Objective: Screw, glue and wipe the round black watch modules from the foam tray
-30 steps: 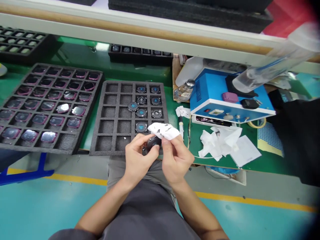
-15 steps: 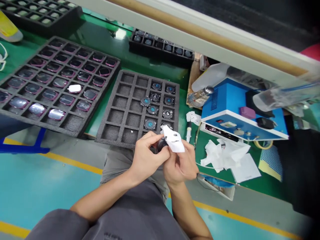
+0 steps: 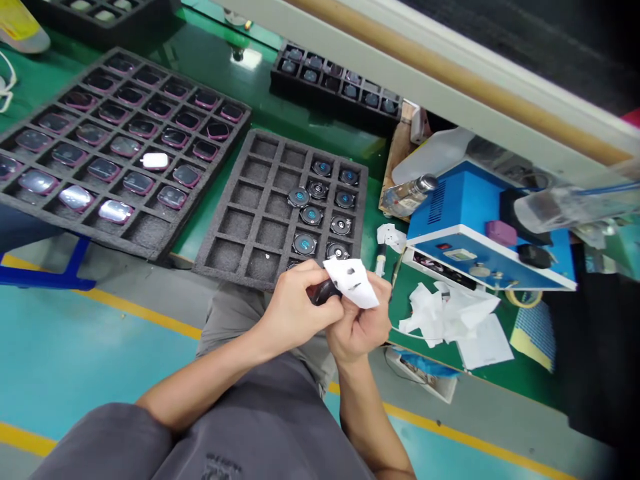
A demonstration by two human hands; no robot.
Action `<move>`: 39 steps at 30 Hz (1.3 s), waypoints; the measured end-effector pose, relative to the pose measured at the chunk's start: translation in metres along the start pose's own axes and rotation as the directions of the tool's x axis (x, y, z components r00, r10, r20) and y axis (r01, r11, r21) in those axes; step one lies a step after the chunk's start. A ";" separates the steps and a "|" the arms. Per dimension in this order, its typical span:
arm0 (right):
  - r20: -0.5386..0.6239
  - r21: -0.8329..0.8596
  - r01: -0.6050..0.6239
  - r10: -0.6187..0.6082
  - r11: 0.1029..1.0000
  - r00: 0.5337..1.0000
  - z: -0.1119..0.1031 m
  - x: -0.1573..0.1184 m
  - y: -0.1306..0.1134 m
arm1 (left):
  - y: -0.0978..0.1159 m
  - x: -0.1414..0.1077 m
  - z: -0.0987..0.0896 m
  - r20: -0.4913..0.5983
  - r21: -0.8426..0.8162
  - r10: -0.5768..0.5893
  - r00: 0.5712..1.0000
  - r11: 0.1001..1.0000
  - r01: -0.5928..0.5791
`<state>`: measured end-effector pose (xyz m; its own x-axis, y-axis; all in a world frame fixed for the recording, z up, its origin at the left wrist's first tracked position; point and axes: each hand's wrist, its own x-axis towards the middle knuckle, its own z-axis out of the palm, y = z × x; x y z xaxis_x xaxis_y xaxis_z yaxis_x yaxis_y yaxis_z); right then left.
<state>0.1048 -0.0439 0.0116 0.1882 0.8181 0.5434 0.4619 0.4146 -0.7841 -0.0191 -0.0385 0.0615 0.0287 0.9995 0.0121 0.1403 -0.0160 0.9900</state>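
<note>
My left hand (image 3: 297, 300) is closed around a dark round watch body (image 3: 324, 291), which is partly hidden by the fingers. Against it, my right hand (image 3: 361, 327) grips a white cloth (image 3: 353, 283) with black smudges. Both hands are together above the front edge of a grey foam tray (image 3: 230, 252). Round watch bodies fill its right-hand compartments, and one watch (image 3: 299, 197) rests over a divider. The left compartments of that tray hold no watches.
A larger foam tray (image 3: 145, 250) of purple-rimmed watches lies left, with a white piece (image 3: 155, 161) on it. To the right are a blue machine (image 3: 450, 200), a glass bottle (image 3: 410, 195) and crumpled wipes (image 3: 450, 313). A shelf edge (image 3: 450, 87) crosses above.
The camera view has shifted slightly. The white cloth has turned and spread a little between my hands, and more of the dark watch body's side shows.
</note>
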 end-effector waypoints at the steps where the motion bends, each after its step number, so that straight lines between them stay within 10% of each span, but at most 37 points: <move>1: 0.029 -0.002 0.029 -0.029 1.000 0.999 -0.001 0.001 0.002 | 0.000 0.001 -0.002 0.023 0.009 0.000 1.000 1.000 -0.001; 6: 0.091 0.033 0.081 -0.084 0.996 0.992 -0.004 -0.001 0.005 | -0.001 0.007 -0.007 0.086 0.004 -0.016 0.996 1.000 0.016; 10: 0.148 0.150 -0.158 0.136 0.976 0.980 0.001 0.004 -0.003 | -0.012 0.010 -0.008 0.111 0.004 -0.029 0.993 1.000 0.028; 14: 0.114 0.531 -0.494 0.520 0.688 0.847 0.006 0.025 -0.010 | -0.028 0.011 -0.014 0.011 -0.146 -0.181 0.983 0.973 0.181; 19: 0.160 0.648 -0.556 0.621 0.520 0.767 0.000 0.042 -0.012 | -0.025 0.010 -0.022 -0.102 -0.366 -0.258 0.961 0.908 0.205; 29: -0.075 0.323 -0.278 0.317 0.905 0.945 -0.004 0.019 -0.031 | 0.002 0.002 -0.005 -0.175 -0.282 -0.086 0.981 0.959 0.034; 39: -0.057 -0.112 0.159 -0.166 0.981 0.984 -0.003 0.018 -0.017 | -0.002 0.000 0.003 -0.303 0.052 0.186 0.935 0.983 -0.178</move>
<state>0.1030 -0.0373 0.0352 0.1578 0.7140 0.6821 0.5799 0.4921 -0.6492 -0.0159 -0.0382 0.0594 -0.2473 0.9393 0.2380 0.1846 -0.1954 0.9632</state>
